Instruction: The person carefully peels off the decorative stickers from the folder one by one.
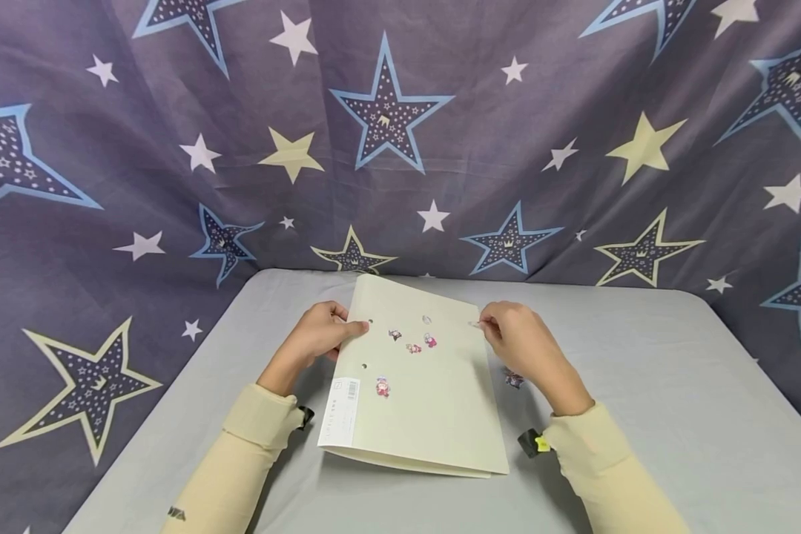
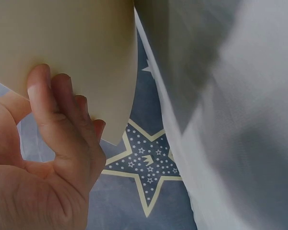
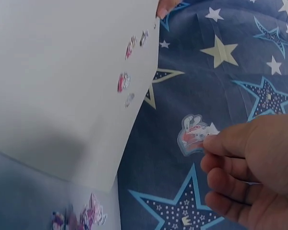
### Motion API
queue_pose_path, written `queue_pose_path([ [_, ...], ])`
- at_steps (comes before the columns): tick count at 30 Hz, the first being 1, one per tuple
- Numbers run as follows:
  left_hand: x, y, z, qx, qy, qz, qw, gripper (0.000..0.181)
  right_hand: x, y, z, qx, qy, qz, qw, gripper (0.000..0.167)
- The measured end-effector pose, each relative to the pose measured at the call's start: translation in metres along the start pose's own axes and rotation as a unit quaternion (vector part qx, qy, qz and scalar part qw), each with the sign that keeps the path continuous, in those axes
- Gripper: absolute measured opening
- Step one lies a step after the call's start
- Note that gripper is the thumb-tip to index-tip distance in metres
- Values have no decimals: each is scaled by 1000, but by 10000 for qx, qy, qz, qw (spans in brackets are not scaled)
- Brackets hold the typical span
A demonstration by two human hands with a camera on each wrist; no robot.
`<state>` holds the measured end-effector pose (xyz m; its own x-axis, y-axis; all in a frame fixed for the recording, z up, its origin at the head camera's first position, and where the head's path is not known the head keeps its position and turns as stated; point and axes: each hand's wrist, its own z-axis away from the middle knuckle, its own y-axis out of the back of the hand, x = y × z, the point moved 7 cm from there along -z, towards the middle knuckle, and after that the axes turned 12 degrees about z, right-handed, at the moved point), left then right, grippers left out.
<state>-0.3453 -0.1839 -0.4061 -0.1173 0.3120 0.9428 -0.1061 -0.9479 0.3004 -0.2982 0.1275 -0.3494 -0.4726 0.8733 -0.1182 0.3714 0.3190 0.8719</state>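
Observation:
A cream folder (image 1: 440, 400) stands tilted above the bed-like grey surface, with several small character stickers on its face, among them a pink one (image 1: 383, 386). My left hand (image 1: 317, 331) grips its left edge, thumb on the front; in the left wrist view the fingers of this hand (image 2: 62, 139) lie against the other side. Near the folder's upper right edge, my right hand (image 1: 523, 345) pinches a small clear-edged sticker. The right wrist view shows this sticker (image 3: 192, 135), white and pink, between thumb and forefinger of the right hand (image 3: 259, 167).
More stickers (image 1: 512, 378) lie on the grey surface (image 1: 674, 386) beside the folder's right edge, below my right forearm. A dark curtain with stars (image 1: 387, 193) hangs behind and to the left. A white label (image 1: 340, 411) is on the folder's lower left.

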Motion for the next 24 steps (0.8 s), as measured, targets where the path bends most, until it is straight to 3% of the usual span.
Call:
queue_pose_path([
  [10,1,0,1,-17,-13,14,10000,43,27,-6,3,46,-359,302,9989,12],
  [15,1,0,1,-17,-29,-13,10000,43,36,-14,4,-135,-528,593,9968,16],
  [24,2,0,2,-30,-19,2,10000,43,50,-30,9,-528,-685,851,9926,7],
])
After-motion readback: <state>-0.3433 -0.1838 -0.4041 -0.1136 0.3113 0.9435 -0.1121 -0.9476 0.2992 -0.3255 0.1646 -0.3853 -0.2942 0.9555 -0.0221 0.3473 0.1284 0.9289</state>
